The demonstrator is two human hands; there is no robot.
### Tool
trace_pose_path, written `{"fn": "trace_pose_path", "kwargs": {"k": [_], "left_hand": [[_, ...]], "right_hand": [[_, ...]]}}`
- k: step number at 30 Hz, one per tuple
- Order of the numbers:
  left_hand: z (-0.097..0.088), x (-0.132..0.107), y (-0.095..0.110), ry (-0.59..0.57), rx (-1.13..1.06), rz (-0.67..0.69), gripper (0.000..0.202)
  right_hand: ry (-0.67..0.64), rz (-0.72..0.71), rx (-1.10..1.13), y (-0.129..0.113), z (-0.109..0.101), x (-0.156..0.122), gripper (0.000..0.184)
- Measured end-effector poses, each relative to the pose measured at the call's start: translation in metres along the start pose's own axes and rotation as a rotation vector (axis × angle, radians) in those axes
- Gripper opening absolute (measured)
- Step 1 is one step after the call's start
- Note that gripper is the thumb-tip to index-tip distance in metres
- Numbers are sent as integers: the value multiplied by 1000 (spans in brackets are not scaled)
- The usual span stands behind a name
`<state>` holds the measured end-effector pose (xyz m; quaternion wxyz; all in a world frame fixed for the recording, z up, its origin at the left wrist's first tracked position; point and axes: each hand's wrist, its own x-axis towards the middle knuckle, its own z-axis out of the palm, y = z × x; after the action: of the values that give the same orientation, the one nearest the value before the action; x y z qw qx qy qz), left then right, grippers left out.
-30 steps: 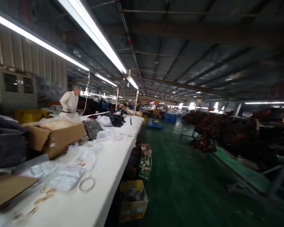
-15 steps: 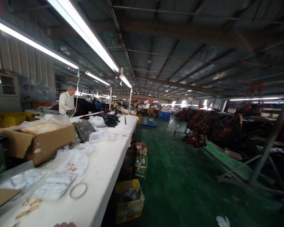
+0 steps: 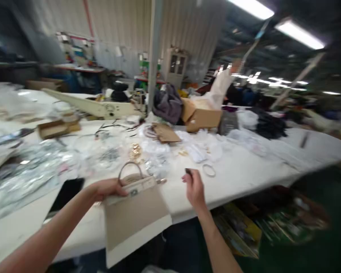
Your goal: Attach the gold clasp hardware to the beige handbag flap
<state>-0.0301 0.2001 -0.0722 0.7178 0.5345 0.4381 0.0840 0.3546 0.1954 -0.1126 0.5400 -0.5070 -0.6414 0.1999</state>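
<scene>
My left hand (image 3: 106, 189) is closed on the top edge of a beige handbag (image 3: 136, 212) with a rounded handle, held at the near edge of the long white table (image 3: 244, 170). My right hand (image 3: 193, 187) is raised just right of the bag, fingers pinched on a small dark object (image 3: 188, 171) that I cannot make out. A thin ring (image 3: 209, 170) lies on the table beyond my right hand. The picture is blurred by motion.
Clear plastic bags (image 3: 25, 170), gold hardware (image 3: 135, 151), a dark flat phone-like slab (image 3: 64, 193), cardboard boxes (image 3: 200, 113) and grey cloth (image 3: 167, 104) cover the table. A cream sewing machine (image 3: 96, 107) stands behind. Boxes (image 3: 241, 231) sit under the table on green floor. A person in white (image 3: 221, 89) works farther back.
The view has swung left and down from the hall to the table. Both my hands have come into view, the left holding the beige handbag, the right pinching a small dark object.
</scene>
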Motion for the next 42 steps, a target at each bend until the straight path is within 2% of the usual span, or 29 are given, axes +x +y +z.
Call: {"fn": "trace_pose_path", "kwargs": {"k": [2,5,7,10,12,15,16,19,21,24,26,34,42], "left_hand": [[-3,-19,-25,80,-163,-90,50],[-8,-13,-29,74,-261,-117,48],[-9,-5,-26,44,-277,-104,46],[-8,-4,-26,17,-281,-83,46],[-8,-6,-29,9,-279,-66,43],[-9,-7,-32,-9,-272,-55,41],[-10,-7,-32,-18,-269,-57,42],[-10,-4,-33,-41,-288,-61,43],[-8,-2,-35,-53,-322,-50,43],[-2,0,-39,-68,-362,-4,43],[0,0,-40,-74,-380,9,44],[1,0,-40,-56,-433,-27,44],[5,-1,-38,-45,-417,-43,43]], "right_hand": [[69,105,301,-2,-6,-1,23],[100,177,594,-9,-12,1,27],[85,219,613,-13,-14,7,35],[-68,404,531,-19,-14,22,50],[-124,452,462,-33,-9,31,61],[-130,263,478,-73,11,29,68],[-169,191,525,-89,22,25,67],[-313,62,684,-130,62,6,64],[-346,32,785,-144,91,-5,62],[-336,42,861,-147,125,-15,61],[-329,62,863,-145,135,-17,61],[-339,102,889,-146,133,-14,63],[-342,98,862,-140,140,-17,61]]}}
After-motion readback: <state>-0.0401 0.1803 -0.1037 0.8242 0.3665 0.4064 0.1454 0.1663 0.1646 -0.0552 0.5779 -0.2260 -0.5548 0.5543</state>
